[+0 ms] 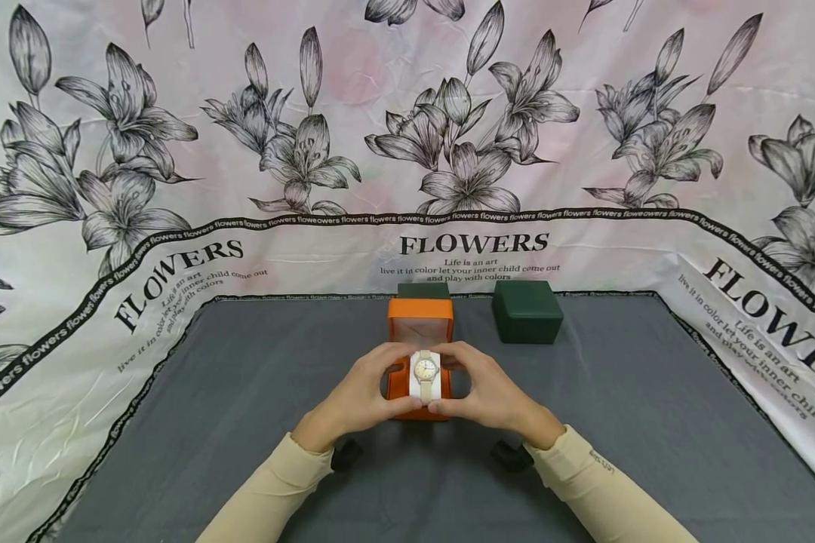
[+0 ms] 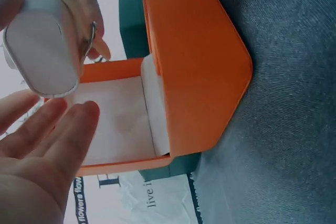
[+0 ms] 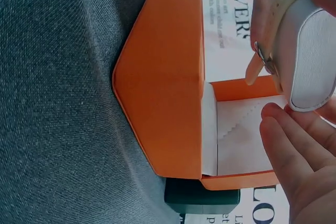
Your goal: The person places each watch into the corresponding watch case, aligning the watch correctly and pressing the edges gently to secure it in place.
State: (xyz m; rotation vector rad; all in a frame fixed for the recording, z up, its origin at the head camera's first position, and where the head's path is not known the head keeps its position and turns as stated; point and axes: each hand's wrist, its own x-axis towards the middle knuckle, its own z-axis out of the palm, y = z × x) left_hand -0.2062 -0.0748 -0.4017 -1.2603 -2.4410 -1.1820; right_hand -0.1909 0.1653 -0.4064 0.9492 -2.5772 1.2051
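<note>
A wristwatch with a round pale dial and beige strap is buckled round a white watch cushion. My left hand holds the cushion from the left, thumb at its near end and fingers at the far end. On the opposite side, my right hand holds it the same way. Behind and below stands an orange watch box, its lid raised and its white lining showing. Both wrist views show the cushion lifted in front of the box, with the strap's metal buckle on its underside.
A dark green box stands at the back right of the grey cloth-covered table. Another green box is partly hidden behind the orange lid. A flower-printed cloth rises behind the table.
</note>
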